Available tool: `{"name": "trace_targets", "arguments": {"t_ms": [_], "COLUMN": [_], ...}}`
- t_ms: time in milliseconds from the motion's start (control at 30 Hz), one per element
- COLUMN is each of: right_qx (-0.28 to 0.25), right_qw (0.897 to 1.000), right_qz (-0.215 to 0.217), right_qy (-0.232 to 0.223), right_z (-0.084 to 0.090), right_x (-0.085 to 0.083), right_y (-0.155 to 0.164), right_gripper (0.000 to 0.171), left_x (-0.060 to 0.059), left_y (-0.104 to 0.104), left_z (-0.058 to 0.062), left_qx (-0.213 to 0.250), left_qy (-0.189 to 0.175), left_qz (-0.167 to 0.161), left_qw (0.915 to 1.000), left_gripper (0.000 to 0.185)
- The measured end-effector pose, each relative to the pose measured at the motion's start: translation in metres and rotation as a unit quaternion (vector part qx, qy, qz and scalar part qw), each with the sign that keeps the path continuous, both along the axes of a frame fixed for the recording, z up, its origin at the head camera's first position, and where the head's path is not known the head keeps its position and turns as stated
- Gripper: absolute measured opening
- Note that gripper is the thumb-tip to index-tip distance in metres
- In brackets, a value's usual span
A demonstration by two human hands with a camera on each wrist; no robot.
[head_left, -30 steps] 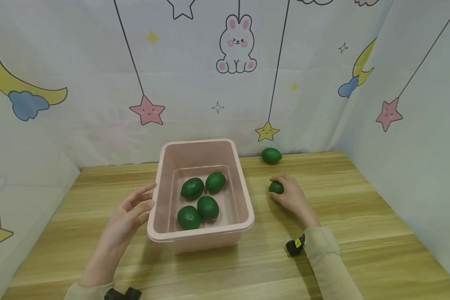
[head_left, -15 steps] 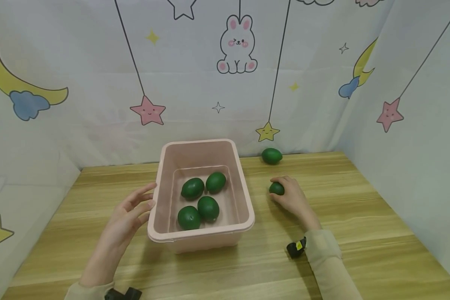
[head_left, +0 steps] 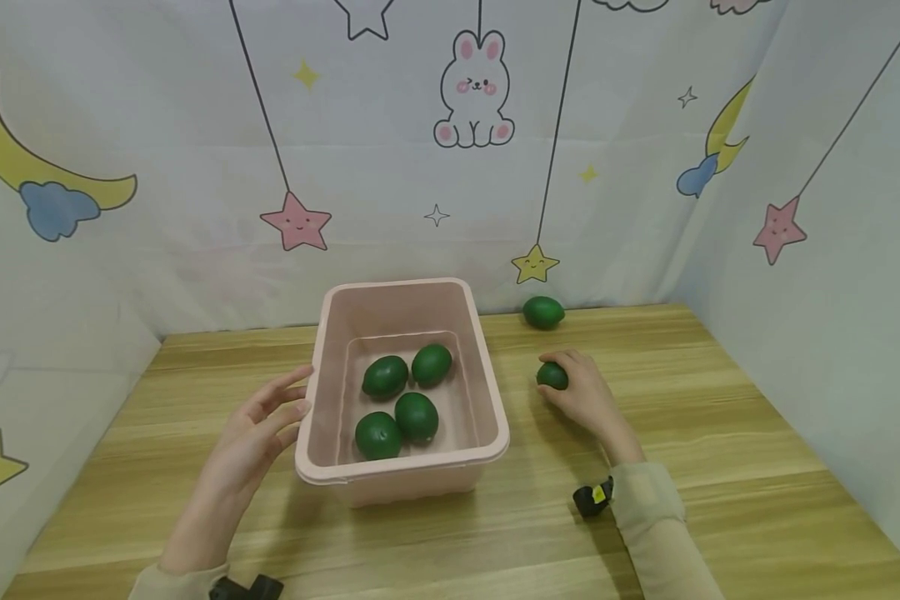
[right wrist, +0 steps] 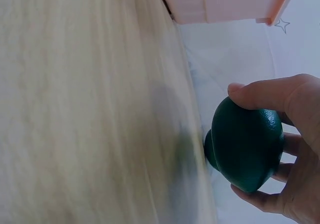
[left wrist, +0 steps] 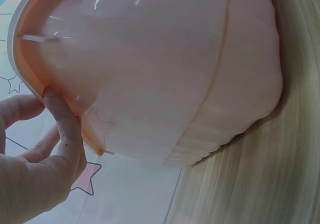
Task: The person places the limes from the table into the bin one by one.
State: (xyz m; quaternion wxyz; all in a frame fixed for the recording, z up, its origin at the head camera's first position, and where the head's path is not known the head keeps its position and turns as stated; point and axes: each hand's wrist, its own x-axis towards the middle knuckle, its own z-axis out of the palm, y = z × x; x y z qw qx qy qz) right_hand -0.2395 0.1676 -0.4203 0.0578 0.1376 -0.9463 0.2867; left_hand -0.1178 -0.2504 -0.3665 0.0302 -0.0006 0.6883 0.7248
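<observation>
The left hand (head_left: 258, 429) and right hand (head_left: 587, 393) are bare. The left sleeve (head_left: 176, 585) and right sleeve (head_left: 675, 557) are pale beige, the latter with a broad cuff (head_left: 648, 493). The left camera (head_left: 244, 589) is black and angular; the right camera (head_left: 587, 502) is black with a yellow patch (head_left: 599, 493).

The left forearm (head_left: 204, 523) slants forward from the near left part of the bench (head_left: 735, 467), bare past its sleeve cuff (head_left: 172, 586). The left hand (head_left: 249, 437) points toward the bench's middle, fingers (head_left: 283, 385) bent and separated, the thumb (left wrist: 20, 109) tip close to a fingertip. The right forearm (head_left: 669, 557), sleeved nearly to the wrist, angles leftward and toward the far edge; the right hand (head_left: 587, 396) grips with curved thumb and spread, bent fingers.
</observation>
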Motion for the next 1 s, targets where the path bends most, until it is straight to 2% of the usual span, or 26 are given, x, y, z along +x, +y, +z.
{"name": "trace_targets", "arguments": {"t_ms": [533,1000], "right_qx": [0.009,0.021], "right_qw": [1.000,0.998], "right_qz": [0.004,0.015], "right_qy": [0.015,0.060], "right_z": [0.018,0.030], "right_x": [0.007,0.013], "right_y": [-0.006,-0.011], "right_gripper": [0.048,0.048], "left_x": [0.000,0.001], "left_y": [0.000,0.000], "left_z": [0.000,0.000], "left_qx": [0.005,0.006], "left_qy": [0.005,0.001], "left_qz": [-0.003,-0.001], "left_qw": [1.0000,1.0000], "left_gripper": [0.047,0.047]}}
